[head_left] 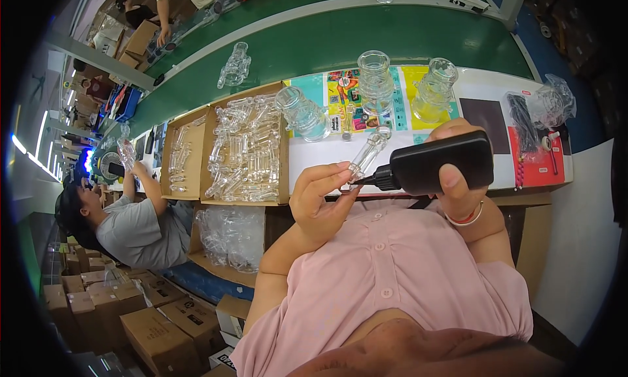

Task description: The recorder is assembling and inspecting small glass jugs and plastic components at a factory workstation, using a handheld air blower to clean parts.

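Observation:
My left hand (320,197) holds a small clear glass tube piece (367,153) by its lower end, tilted up and to the right. My right hand (458,174) grips a black squeeze bottle (441,161) lying sideways, its black nozzle touching the lower end of the glass piece near my left fingertips. Both hands are raised above the front edge of the table, over my pink shirt.
Three clear glass jars (376,82) stand on a colourful sheet on the white table (320,158). Two cardboard trays (245,148) hold several glass pieces. A seated person in grey (134,230) works at the left. Plastic bags (553,102) lie right; stacked cartons (104,305) lower left.

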The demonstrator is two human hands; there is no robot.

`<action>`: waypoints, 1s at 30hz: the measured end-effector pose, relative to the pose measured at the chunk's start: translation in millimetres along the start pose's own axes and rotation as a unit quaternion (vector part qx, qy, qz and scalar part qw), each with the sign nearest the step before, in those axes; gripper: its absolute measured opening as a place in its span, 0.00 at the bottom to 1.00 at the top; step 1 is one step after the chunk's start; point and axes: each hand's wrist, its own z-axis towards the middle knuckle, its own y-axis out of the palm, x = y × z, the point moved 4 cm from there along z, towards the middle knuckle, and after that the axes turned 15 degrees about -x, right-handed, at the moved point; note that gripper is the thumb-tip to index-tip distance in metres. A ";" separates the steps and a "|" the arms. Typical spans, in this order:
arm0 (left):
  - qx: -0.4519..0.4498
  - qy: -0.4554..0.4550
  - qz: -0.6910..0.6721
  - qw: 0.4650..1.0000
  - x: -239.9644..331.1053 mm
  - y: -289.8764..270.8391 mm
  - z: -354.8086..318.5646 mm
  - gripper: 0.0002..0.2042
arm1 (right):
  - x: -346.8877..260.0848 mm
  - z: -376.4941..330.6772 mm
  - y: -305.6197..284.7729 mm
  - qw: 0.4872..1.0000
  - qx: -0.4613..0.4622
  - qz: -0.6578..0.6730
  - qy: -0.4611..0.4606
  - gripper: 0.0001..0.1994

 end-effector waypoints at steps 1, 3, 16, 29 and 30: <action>0.000 0.000 0.000 1.000 1.2 -1.1 0.1 0.20 | -5.4 0.7 -1.3 0.997 -0.025 -0.035 -0.059 0.19; -0.005 -0.008 0.025 1.000 3.8 -2.7 1.3 0.20 | -12.5 -1.5 -2.9 0.989 -0.049 -0.070 -0.117 0.16; -0.006 -0.034 -0.056 0.998 -2.4 -3.5 4.3 0.18 | -34.6 -17.8 15.1 0.896 -0.145 -0.263 -0.326 0.23; -0.034 -0.165 -0.411 0.896 -13.6 6.2 -2.8 0.18 | -21.2 -20.3 4.2 0.930 -0.170 -0.184 -0.270 0.24; -0.035 -0.161 -0.416 0.895 -14.3 6.1 -3.0 0.18 | -19.1 -21.7 4.7 0.928 -0.162 -0.176 -0.286 0.24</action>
